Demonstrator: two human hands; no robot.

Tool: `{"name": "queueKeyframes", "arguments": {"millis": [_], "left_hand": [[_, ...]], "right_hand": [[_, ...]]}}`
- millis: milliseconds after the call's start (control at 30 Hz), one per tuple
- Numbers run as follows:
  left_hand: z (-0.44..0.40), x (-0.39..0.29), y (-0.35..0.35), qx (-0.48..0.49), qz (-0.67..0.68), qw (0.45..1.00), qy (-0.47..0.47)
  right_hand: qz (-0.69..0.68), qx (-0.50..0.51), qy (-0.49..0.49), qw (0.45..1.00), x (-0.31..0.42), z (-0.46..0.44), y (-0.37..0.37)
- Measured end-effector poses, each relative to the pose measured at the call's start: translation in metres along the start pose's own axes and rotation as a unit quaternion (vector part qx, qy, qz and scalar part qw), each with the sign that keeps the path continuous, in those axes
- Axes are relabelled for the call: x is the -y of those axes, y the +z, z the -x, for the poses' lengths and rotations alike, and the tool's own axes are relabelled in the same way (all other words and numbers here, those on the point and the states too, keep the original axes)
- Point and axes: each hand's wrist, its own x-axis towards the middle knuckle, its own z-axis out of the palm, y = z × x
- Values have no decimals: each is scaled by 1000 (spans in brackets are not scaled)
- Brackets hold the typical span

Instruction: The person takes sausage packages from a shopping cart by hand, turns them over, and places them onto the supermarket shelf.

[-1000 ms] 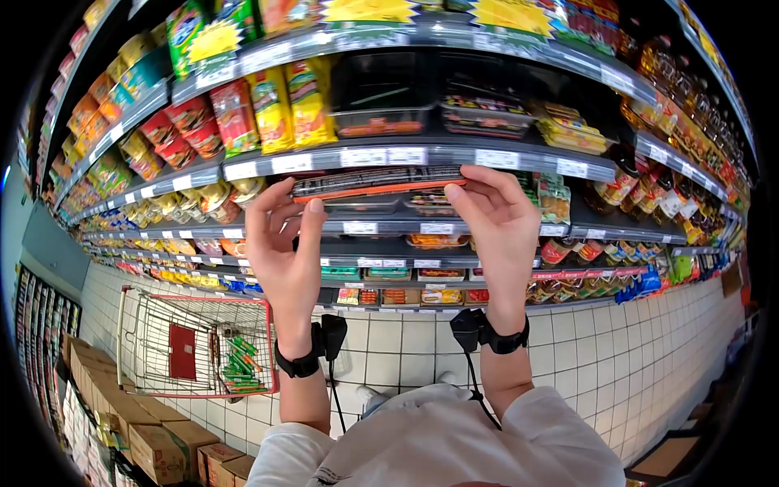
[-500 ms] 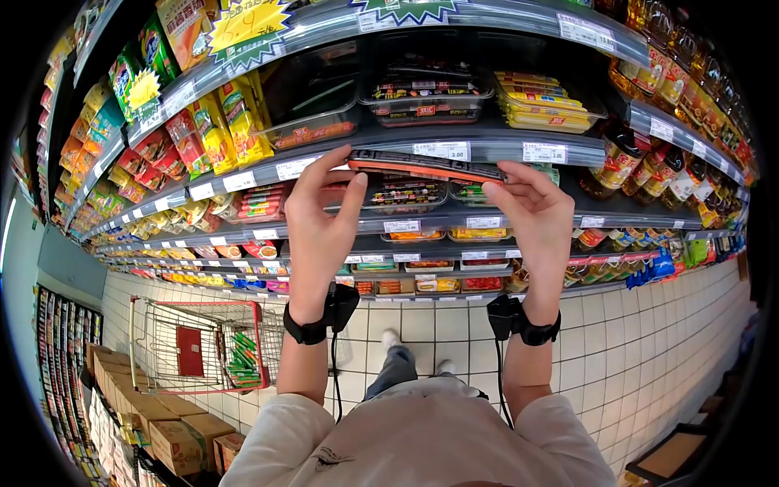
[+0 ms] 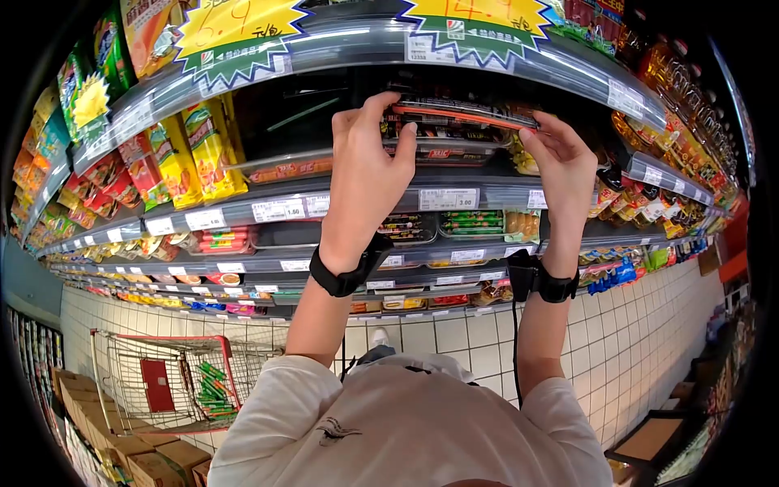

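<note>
Both hands hold long, thin black-and-orange wrapped sausages (image 3: 466, 112) level between them, one end in each hand. My left hand (image 3: 365, 166) pinches the left end between thumb and fingers. The right end sits in the pinched fingers of my right hand (image 3: 561, 158). Just behind and below them is a clear plastic bin (image 3: 454, 154) of dark-wrapped sausages, partly covered by what I hold. To its left, another bin holds orange-wrapped sausages (image 3: 292, 168). A few yellow-wrapped sausages (image 3: 522, 154) show beside my right hand.
The upper shelf edge (image 3: 349, 50), with large yellow price signs (image 3: 479, 24), overhangs the bins. Bottles (image 3: 682, 81) stand at the right, bagged snacks (image 3: 203, 150) at the left. A shopping cart (image 3: 166, 381) with green-wrapped items and cardboard boxes (image 3: 154, 463) are behind at lower left.
Both hands have carried the sausages forward and up, from in front of the shelf edge to over the bin of dark-wrapped sausages. The view has shifted closer to the shelf.
</note>
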Motion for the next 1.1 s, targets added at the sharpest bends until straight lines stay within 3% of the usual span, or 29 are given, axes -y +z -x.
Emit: {"name": "queueKeyframes", "arguments": {"millis": [200,267,533,700,1000,1100], "left_hand": [[-26,42,17,22,-10,1000,-5],[-32,51,21,51,-8,999,-12],[-41,56,29,42,-92,995,-13],[-41,54,35,45,-137,989,-30],[-36,56,39,4,-150,989,9],[-35,52,36,-1,-132,991,15]], "right_hand": [[42,0,3,999,-14,-34,40],[-8,11,5,1000,-23,-40,48],[127,75,-34,989,-26,-56,57],[163,103,-9,981,-25,-68,54],[300,260,17,918,-41,-70,54],[339,277,-33,899,-45,-72,57]]}}
